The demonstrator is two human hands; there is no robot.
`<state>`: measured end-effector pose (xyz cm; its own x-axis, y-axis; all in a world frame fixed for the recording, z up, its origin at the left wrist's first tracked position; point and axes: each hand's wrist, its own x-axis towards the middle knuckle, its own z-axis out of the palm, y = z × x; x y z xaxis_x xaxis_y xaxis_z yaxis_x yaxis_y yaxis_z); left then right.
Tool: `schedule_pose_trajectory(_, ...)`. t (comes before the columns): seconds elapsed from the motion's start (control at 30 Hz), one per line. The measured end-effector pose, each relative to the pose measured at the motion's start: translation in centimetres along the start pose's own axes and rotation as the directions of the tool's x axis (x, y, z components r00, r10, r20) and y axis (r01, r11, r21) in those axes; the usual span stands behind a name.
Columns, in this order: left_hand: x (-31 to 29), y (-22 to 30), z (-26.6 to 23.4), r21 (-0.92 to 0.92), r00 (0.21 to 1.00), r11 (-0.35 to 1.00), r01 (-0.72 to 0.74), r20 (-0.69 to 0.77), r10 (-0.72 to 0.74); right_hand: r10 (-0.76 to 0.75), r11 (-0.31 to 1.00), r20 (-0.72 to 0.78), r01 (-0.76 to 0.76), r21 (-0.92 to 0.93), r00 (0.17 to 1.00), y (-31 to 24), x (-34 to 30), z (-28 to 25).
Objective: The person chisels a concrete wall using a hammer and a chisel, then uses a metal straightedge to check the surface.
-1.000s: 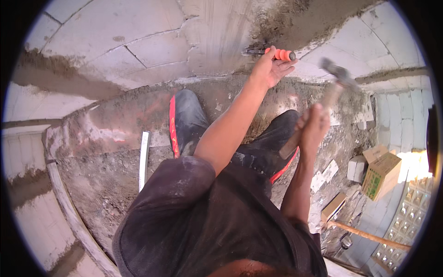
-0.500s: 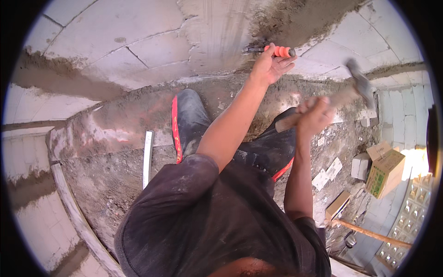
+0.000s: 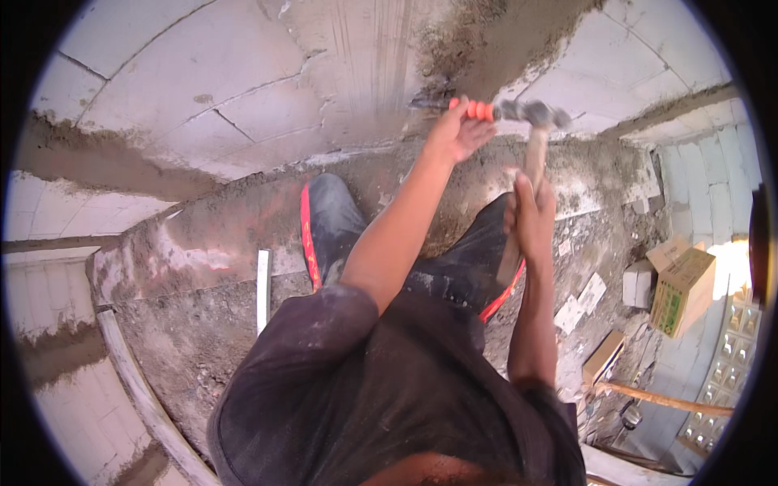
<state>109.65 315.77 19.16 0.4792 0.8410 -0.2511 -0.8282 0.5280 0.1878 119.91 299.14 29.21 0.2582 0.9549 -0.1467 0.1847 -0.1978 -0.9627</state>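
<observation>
Ahead of me my left hand (image 3: 456, 136) holds a chisel by its ribbed orange grip (image 3: 484, 111), thumb over the top and the other fingers stretched out below. The chisel lies nearly level, its dark blade pointing left to the rough base of the block wall (image 3: 243, 57). My right hand (image 3: 532, 217) is wrapped round the wooden handle of a hammer (image 3: 536, 150). Its steel head, smeared by motion, is at the butt end of the chisel; whether the two touch, I cannot tell. The handle's lower end reaches down beside my right leg.
Grey mortar (image 3: 519, 49) covers part of the wall. Rubble and dust cover the floor (image 3: 203, 340). A pale strip (image 3: 262, 292) lies left of my legs. On the right are an opened cardboard box (image 3: 682, 287), a smaller box (image 3: 604, 356), a wooden pole (image 3: 668, 398) and patterned blocks (image 3: 721, 381).
The hammer has swung left from the raised position at the right to the chisel's butt end. My left hand and chisel appear slightly farther left and higher in view.
</observation>
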Motion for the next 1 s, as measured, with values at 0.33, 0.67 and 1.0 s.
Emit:
schedule_pose_trajectory(0.33,-6.6,-1.2,-2.9,0.418,0.990,0.900,0.126,-0.105,-0.090,0.117,0.951,-0.169,-0.062,0.303,0.979,0.2,-6.1,-1.8)
schedule_pose_trajectory(0.67,-5.8,0.4,-2.1,0.316,0.992,0.945,0.078,0.070,-0.106,0.114,0.945,-0.131,-0.067,0.320,0.985,-0.3,-7.0,-0.5)
schedule_pose_trajectory(1.0,-6.6,2.0,-2.7,-0.157,0.947,0.985,0.073,0.321,-0.019,-0.726,0.630,-0.306,0.774,0.062,0.616,0.0,-6.5,3.6)
